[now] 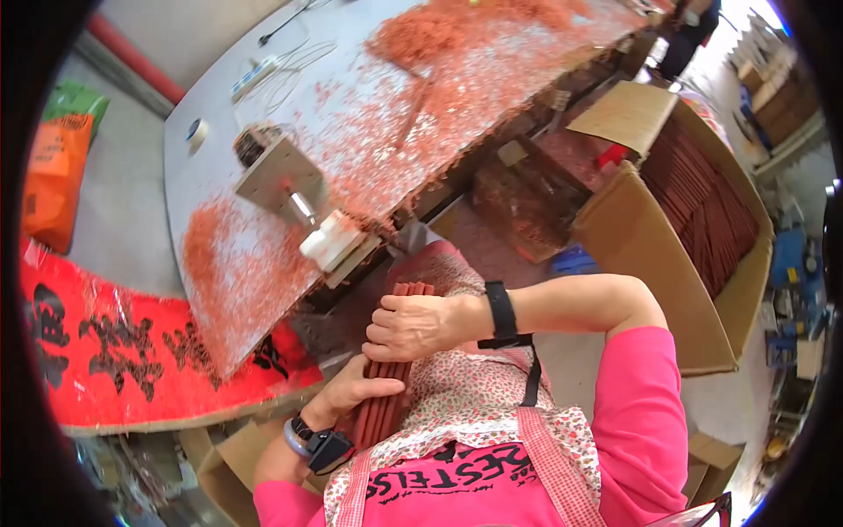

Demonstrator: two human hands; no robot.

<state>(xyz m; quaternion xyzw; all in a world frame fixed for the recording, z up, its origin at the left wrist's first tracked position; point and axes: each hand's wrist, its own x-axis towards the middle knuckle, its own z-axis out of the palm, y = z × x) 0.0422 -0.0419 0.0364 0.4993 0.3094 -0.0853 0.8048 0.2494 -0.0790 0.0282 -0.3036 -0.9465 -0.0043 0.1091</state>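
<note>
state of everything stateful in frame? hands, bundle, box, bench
left hand: gripping lower part of the bundle
right hand: closed around its upper part
bundle of red sticks: upright, held against apron
cardboard box: open, packed with red sticks
metal fixture: on bench, untouched
workbench: littered with red shavings

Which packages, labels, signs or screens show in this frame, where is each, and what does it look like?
Red banner: lower left, long glossy red sheet with black characters.
Large cardboard box: right of the table, open, brown, filled with rows of dark red sticks.
Orange bag: far left on the floor, with a green bag behind it.
Small cardboard box: lower right, brown.
No screens visible.
</note>
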